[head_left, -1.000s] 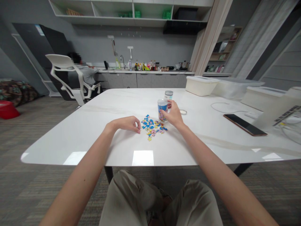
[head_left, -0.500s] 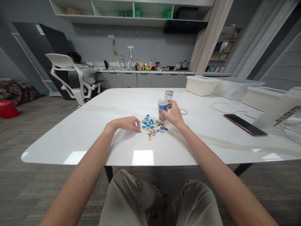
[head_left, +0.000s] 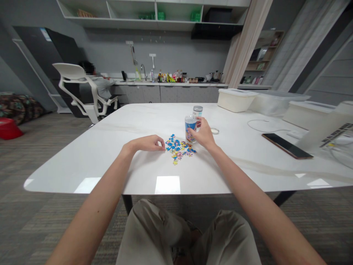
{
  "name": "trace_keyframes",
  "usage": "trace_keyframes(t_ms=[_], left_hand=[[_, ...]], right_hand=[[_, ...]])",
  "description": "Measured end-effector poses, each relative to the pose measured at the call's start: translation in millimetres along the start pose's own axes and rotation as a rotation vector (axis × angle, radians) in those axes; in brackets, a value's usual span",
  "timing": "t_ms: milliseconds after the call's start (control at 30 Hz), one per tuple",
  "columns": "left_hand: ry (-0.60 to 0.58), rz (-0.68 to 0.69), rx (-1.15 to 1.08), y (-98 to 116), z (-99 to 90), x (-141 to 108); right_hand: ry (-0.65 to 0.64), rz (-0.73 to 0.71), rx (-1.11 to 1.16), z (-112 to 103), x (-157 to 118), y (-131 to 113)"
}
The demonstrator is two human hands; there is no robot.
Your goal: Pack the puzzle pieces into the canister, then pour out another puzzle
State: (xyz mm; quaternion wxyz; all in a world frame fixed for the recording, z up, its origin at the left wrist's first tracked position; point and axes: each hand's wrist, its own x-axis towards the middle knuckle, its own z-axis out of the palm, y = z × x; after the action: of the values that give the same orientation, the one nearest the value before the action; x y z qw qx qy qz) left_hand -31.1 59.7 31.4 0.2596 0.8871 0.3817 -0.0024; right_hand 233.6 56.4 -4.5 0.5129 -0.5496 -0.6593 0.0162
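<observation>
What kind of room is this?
Probably a kitchen, maybe with a dining or work area: there's a tap at the back counter, bottles lined up and pots further right.

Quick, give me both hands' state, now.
Left hand: fingers curled at the edge of the puzzle pieces; can't tell whether it holds one.
Right hand: closed, holding the cup.

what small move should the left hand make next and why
Probably ease the left hand slightly rightward and pinch one of the loose puzzle pieces: its fingertips are right at the left edge of the pile, and the right hand already has hold of the upright clear cup just beyond it, so that hand seems less free to pick.
</observation>
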Motion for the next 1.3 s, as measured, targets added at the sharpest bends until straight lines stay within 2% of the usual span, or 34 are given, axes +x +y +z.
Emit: trace_keyframes(t_ms=[100, 200, 367, 533, 633, 767, 867, 1033, 1100, 1167, 1300], left_hand=[[0.118, 0.01, 0.05, 2.3, 0.7, 0.9], [0.38, 0.026, 0.064, 8.0, 1.7, 0.6], [0.688, 0.165, 0.014, 18.4, 4.7, 2.4], [0.868, 0.243, 0.028, 21.6, 8.8, 8.1], [0.867, 0.294, 0.032, 21.3, 11.9, 11.5], [0.782, 0.359, 0.049, 20.6, 15.6, 15.1], [0.737, 0.353, 0.05, 20.8, 17.3, 16.2], [0.818, 0.282, 0.007, 24.6, 16.5, 13.7], [0.862, 0.236, 0.003, 25.8, 14.9, 11.4], [0.854, 0.187, 0.044, 25.5, 13.2, 9.3], [0.677, 0.11, 0.232, 21.3, 11.5, 7.6]], right_hand=[[0.0, -0.02, -0.001, 0.6, 0.4, 1.5], [-0.017, -0.075, 0.005, -0.8, 0.3, 0.5], [-0.109, -0.297, 0.007, -8.1, -2.8, -10.2], [-0.211, -0.507, -0.011, -11.2, -7.1, -20.5], [-0.243, -0.553, -0.01, -9.5, -8.7, -22.7], [-0.276, -0.587, 0.007, -7.8, -9.7, -23.3], [-0.295, -0.6, 0.028, -8.6, -10.0, -23.6], [-0.271, -0.57, 0.035, -10.4, -10.1, -25.1], [-0.246, -0.514, 0.038, -8.9, -9.9, -25.2], [-0.177, -0.382, 0.057, -5.3, -8.8, -23.4], [0.018, -0.045, 0.109, 3.6, -4.1, -12.8]])
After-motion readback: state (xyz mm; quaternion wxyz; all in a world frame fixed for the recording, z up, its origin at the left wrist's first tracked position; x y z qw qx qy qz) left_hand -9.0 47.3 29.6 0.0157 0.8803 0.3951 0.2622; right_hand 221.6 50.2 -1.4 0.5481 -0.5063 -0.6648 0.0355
